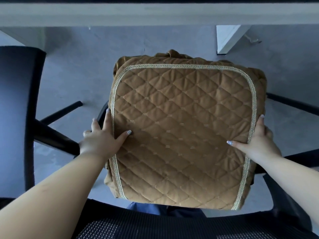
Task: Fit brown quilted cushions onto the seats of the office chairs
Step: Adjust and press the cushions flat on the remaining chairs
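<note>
A brown quilted cushion [181, 128] with a pale braided border lies over the seat of an office chair and hides the seat. The chair's black mesh backrest [155, 226] is at the bottom edge and its black armrest [300, 159] shows at the right. My left hand [101, 137] grips the cushion's left edge, thumb on top and fingers down its side. My right hand [259, 135] grips the right edge in the same way. Loose brown fabric bunches at the far edge [172, 53].
A second black chair [17, 109] stands close on the left, one of its dark legs [55, 133] reaching toward my left hand. A pale desk edge [155, 14] runs across the top, with a white desk leg [227, 38] at the upper right. Grey floor lies all around.
</note>
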Demonstrator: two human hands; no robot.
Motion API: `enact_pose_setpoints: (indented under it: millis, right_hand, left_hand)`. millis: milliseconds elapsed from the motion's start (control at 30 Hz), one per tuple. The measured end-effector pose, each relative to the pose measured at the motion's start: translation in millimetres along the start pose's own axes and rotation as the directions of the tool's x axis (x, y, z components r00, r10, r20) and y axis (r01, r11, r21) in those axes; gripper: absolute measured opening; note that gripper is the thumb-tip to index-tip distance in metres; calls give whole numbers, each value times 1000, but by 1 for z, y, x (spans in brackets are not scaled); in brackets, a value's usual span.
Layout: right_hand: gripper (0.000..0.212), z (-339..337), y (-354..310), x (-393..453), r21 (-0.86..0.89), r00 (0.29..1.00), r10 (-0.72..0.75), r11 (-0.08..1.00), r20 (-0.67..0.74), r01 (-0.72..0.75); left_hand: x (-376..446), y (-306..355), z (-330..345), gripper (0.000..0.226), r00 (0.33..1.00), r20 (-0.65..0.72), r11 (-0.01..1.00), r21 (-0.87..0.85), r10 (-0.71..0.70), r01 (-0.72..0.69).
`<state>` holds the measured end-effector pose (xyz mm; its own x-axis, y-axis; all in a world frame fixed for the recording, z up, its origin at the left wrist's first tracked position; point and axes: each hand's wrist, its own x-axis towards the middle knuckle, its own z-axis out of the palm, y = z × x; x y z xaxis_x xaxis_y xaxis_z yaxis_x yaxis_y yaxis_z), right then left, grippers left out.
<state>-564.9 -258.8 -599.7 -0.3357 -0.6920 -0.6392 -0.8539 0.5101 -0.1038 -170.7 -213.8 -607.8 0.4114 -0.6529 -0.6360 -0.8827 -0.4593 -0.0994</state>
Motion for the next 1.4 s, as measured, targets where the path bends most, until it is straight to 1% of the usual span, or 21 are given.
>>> enact_pose_setpoints:
  millis: [100, 233, 333, 467, 633, 833, 933, 1000, 1033, 1100, 1167, 1233, 1267, 1333, 1400]
  right_hand:
    - [126, -6, -6, 5, -27, 999, -40, 999, 7, 40]
    - [124, -15, -26, 17, -82, 993, -117, 989, 34, 120]
    - [121, -17, -34, 19, -140, 991, -130, 981, 33, 133]
    - [119, -17, -28, 14, -173, 994, -101, 979, 34, 106]
    - [120, -18, -20, 12, -164, 996, -84, 982, 32, 88]
    - [118, -14, -14, 12, -153, 996, -83, 985, 17, 84]
    - [114, -10, -12, 7, -171, 989, -141, 977, -45, 131]
    - [109, -10, -16, 2, -213, 976, -197, 962, -93, 174]
    - [104, -12, -21, -6, -218, 967, -231, 954, -105, 204]
    - [92, -12, -36, -17, -194, 954, -292, 942, -72, 273]
    - [72, -17, -60, -33, -99, 936, -351, 931, 13, 350]
    - [49, -24, -87, -60, 68, 900, -420, 907, 112, 415]
    - [41, -30, -101, -78, 138, 872, -469, 882, 139, 451]
    - [33, -41, -126, -110, 227, 819, -552, 827, 156, 514]
    - [31, -58, -144, -148, 273, 773, -610, 784, 173, 558]
  left_hand:
    - [-6, -4, 8, 99, 999, 16, 998, -39, -39, 39]
    - [-11, -18, 15, 99, 994, 43, 983, -149, -105, 110]
    - [-8, -21, 8, 100, 991, 52, 971, -201, -122, 130]
    - [-11, -16, 7, 99, 992, 46, 974, -184, -121, 128]
    - [-10, -11, 11, 101, 994, 24, 979, -172, -103, 106]
    - [-8, -10, 11, 103, 993, 48, 973, -202, -107, 114]
    - [-4, -10, 4, 108, 991, 79, 961, -247, -109, 125]
    - [0, -7, -8, 107, 991, 103, 952, -285, -90, 116]
    - [-5, -6, -17, 102, 991, 100, 944, -308, -90, 117]
    - [-12, 2, -30, 86, 993, 83, 929, -354, -84, 108]
    - [-26, 14, -44, 69, 997, 63, 894, -444, -38, 62]
    - [-51, 23, -58, 57, 997, 79, 805, -593, 21, 30]
    - [-68, 23, -65, 54, 996, 79, 748, -664, 51, 14]
    - [-99, 25, -80, 52, 991, 63, 670, -742, 121, -35]
    - [-136, 19, -97, 49, 985, 34, 611, -788, 167, -77]
